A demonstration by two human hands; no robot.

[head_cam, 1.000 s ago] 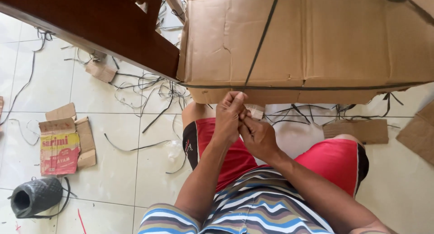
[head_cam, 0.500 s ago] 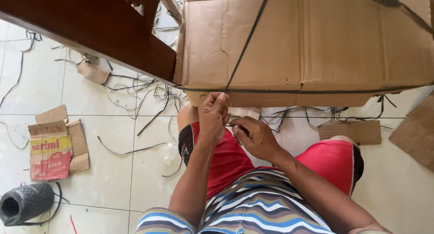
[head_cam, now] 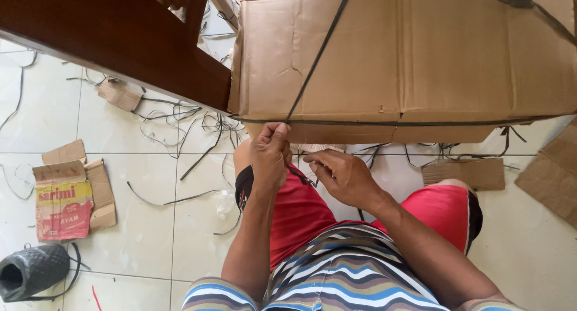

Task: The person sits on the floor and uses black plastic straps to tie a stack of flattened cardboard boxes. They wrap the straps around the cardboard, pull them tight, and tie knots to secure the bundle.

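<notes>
Both hands have separated since earlier: left hand pinches the black strap at the cardboard box's lower edge; right hand just below apparently grips its loose tail. Thin, flexible, slippery; grip close to the box.

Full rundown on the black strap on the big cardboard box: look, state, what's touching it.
The black strap is a thin, flat band, plastic by its look. One run crosses the cardboard box top diagonally, taut, down to the front edge; another runs along that edge. The left hand pinches it where the two meet. The right hand sits just below, apparently holding a loose end.
</notes>
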